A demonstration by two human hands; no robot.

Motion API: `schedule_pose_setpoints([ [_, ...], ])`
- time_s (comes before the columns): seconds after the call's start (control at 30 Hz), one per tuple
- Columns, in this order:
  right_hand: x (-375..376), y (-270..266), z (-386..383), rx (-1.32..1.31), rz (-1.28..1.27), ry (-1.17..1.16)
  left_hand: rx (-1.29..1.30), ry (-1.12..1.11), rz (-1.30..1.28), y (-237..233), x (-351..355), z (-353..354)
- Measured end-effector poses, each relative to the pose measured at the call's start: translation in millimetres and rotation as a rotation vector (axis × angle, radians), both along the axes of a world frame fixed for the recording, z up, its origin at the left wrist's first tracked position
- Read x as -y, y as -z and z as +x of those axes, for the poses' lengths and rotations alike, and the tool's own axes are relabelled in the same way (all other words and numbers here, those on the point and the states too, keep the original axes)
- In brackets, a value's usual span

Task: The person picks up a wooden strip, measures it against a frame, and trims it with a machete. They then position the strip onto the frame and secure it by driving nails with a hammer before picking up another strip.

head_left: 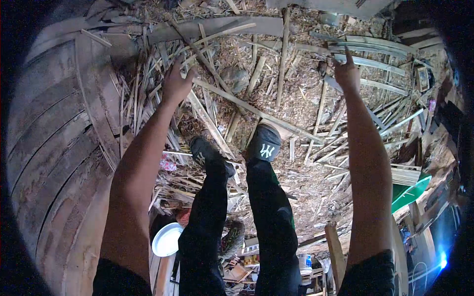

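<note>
My left hand (pixel 177 87) reaches out over a heap of thin wood strips, thumb and fingers apart. Its thumb overlaps the upper end of a long wooden strip (pixel 256 109) that slants down to the right. Nearby, a darker stick (pixel 210 66) crosses the other strips. On the other side, my right hand (pixel 347 78) has one finger stretched forward and the thumb apart, with nothing seen in its grasp. That finger overlaps the left part of several pale wooden slats (pixel 375 63), stacked side by side.
Wood shavings and scattered offcuts (pixel 316 111) cover the ground around my shoes (pixel 265 143). Wide boards (pixel 49 133) line the left side. A white bowl (pixel 168 240) is beside my leg. On the right are a green plastic object (pixel 411 193) and a bright light (pixel 443 260).
</note>
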State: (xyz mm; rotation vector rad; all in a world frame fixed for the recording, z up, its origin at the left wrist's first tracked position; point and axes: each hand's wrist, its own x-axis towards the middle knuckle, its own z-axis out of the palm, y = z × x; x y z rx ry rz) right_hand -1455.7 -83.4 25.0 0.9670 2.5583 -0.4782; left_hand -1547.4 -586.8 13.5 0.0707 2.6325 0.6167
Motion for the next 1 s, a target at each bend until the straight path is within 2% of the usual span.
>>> schedule_pose_setpoints([
  [0.1, -11.7, 29.4, 2.8, -0.127, -0.026, -0.014, -0.073, 0.093, -0.048, -2.9, 3.2, -6.5],
  [0.13, -16.3, 42.0, 7.8, -0.123, -0.024, -0.015, -0.024, 0.048, -0.025, -6.7, 4.5, -6.9],
  [0.2, -19.7, 51.6, 16.9, -0.257, 0.167, -0.104, 0.076, -0.040, 0.024, -16.9, 3.7, -7.4],
  [0.23, -8.6, 35.7, 17.1, -0.133, 0.225, -0.262, 0.191, -0.106, 0.085, -28.2, 1.1, -9.1],
  [0.27, -13.3, 45.9, 26.1, -0.128, -0.009, -0.059, 0.187, -0.101, 0.088, -31.2, 1.3, -12.0],
  [0.33, 3.1, 33.9, 38.5, -0.309, -0.011, 0.008, 0.166, -0.018, 0.129, -23.9, 17.9, -13.9],
  [0.43, 5.0, 34.3, 37.7, -0.222, 0.029, -0.037, 0.005, 0.129, 0.135, -17.6, 21.8, -23.0],
  [0.5, -19.3, 56.8, 28.6, -0.208, -0.007, -0.050, -0.090, 0.279, 0.014, -25.8, 19.6, -28.1],
  [0.53, -25.6, 67.2, 29.2, -0.187, -0.041, -0.069, -0.079, 0.281, 0.003, -29.1, 17.0, -28.1],
  [0.57, -17.3, 42.7, 20.1, -0.228, -0.112, -0.117, -0.058, 0.296, 0.009, -27.9, 13.6, -28.5],
  [0.6, -16.6, 44.1, 15.5, -0.205, -0.006, -0.099, -0.035, 0.311, 0.020, -21.7, 10.9, -26.3],
  [0.67, -13.3, 37.9, 17.9, -0.211, -0.076, 0.004, -0.072, 0.328, 0.062, -15.9, 1.9, -17.8],
  [0.73, -5.9, 38.2, 28.2, -0.154, 0.078, -0.067, -0.084, 0.387, -0.017, -20.5, -9.3, -11.0],
  [0.77, 2.6, 22.9, 35.8, -0.266, -0.045, -0.095, 0.006, 0.376, 0.062, -15.9, -9.9, -9.0],
  [0.8, 3.1, 27.7, 43.0, -0.250, -0.231, 0.106, -0.002, 0.381, 0.064, -19.8, -13.8, -6.1],
  [0.87, 7.5, 27.1, 64.4, -0.329, 0.160, -0.239, 0.026, 0.338, 0.073, -46.9, -28.7, 4.2],
  [0.9, 10.3, 18.4, 69.4, -0.320, 0.091, -0.061, 0.097, 0.311, 0.070, -75.3, -41.8, 6.1],
  [0.93, 15.0, 2.1, 71.2, -0.314, 0.019, 0.116, 0.111, 0.350, 0.062, -81.1, -37.5, 4.3],
  [1.0, 38.6, -55.4, 81.2, -0.301, 0.044, 0.239, 0.133, 0.389, 0.089, -93.8, -27.6, 18.9],
])
